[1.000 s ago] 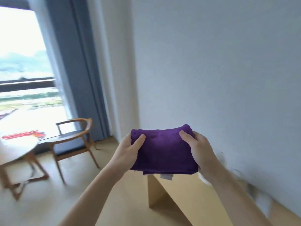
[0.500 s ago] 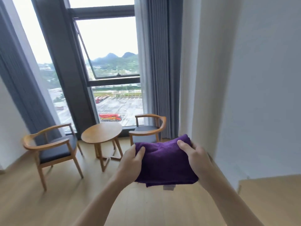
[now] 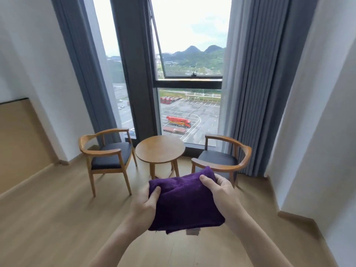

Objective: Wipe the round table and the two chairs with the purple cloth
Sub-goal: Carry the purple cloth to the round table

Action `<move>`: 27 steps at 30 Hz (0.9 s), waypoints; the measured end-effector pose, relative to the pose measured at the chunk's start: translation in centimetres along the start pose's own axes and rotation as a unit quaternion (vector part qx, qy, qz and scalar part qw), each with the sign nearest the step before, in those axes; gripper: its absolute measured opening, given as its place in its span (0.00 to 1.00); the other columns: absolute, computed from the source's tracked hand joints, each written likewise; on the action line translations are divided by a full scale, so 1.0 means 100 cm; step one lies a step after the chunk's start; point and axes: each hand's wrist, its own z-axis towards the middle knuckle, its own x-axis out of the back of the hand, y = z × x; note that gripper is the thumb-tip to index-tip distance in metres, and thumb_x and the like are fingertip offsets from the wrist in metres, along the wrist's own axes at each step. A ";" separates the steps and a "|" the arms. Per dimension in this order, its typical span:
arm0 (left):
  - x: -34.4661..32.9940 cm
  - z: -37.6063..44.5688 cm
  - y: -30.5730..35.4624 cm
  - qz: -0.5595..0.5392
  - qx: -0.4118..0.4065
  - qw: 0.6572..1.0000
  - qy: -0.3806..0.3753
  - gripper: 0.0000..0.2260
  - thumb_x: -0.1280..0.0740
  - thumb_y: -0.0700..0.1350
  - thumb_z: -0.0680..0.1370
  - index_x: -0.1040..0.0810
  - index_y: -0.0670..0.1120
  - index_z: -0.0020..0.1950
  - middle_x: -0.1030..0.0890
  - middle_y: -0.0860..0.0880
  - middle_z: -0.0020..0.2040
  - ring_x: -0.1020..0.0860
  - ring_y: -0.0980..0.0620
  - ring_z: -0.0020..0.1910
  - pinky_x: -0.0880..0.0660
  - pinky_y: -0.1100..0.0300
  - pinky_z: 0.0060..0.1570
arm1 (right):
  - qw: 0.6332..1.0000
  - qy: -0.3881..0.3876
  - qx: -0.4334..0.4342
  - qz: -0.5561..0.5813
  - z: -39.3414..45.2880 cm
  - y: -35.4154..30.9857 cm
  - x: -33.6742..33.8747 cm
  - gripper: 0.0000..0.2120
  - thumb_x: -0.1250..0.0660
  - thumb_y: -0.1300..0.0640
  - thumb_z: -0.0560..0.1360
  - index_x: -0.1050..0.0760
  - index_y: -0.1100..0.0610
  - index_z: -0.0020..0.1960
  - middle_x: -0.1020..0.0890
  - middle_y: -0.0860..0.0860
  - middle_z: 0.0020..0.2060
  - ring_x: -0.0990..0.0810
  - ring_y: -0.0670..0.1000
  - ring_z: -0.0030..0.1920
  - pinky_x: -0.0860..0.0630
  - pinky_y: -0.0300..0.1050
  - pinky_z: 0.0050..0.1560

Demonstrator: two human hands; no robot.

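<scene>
- Between both hands, folded purple cloth (image 3: 185, 203) held in the air.
- Left hand (image 3: 143, 207) grip closed on its left edge; right hand (image 3: 221, 193) grip closed on its right edge.
- Beyond the grip: round table (image 3: 159, 149), bare surface, between left chair (image 3: 107, 151) and right chair (image 3: 221, 160).

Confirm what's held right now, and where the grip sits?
Folded purple cloth, held in both hands: left hand on its left edge, right hand on its right edge.

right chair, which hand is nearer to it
Right. The right hand, gripping the purple cloth, sits just below the right chair and overlaps its front armrest in view. The left hand holds the cloth's other edge, further left.
</scene>
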 end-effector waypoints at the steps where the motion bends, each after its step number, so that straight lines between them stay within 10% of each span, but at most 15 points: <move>1: 0.004 0.009 -0.008 -0.001 0.010 1.000 0.013 0.12 0.42 0.46 0.86 0.18 0.51 0.54 0.14 0.56 0.47 0.17 0.58 0.46 0.24 0.60 0.49 | 1.000 -0.016 -0.007 0.002 0.016 0.004 -0.009 0.07 0.33 0.50 0.81 0.20 0.50 0.56 0.12 0.46 0.43 0.14 0.50 0.46 0.22 0.38 0.41; 13: 0.081 0.224 -0.107 -0.001 0.106 0.990 0.090 0.12 0.40 0.44 0.86 0.17 0.51 0.53 0.13 0.53 0.46 0.16 0.52 0.48 0.19 0.56 0.49 | 0.992 -0.109 -0.059 0.002 0.262 0.017 -0.149 0.05 0.31 0.51 0.80 0.20 0.50 0.55 0.13 0.52 0.49 0.16 0.57 0.53 0.20 0.53 0.54; 27: 0.095 0.543 -0.154 0.148 0.121 0.982 0.008 0.04 0.35 0.51 0.81 0.20 0.56 0.50 0.16 0.56 0.46 0.18 0.55 0.47 0.18 0.53 0.48 | 0.997 -0.073 -0.008 -0.014 0.545 -0.007 -0.203 0.05 0.30 0.54 0.80 0.20 0.56 0.50 0.13 0.53 0.41 0.16 0.50 0.41 0.21 0.41 0.41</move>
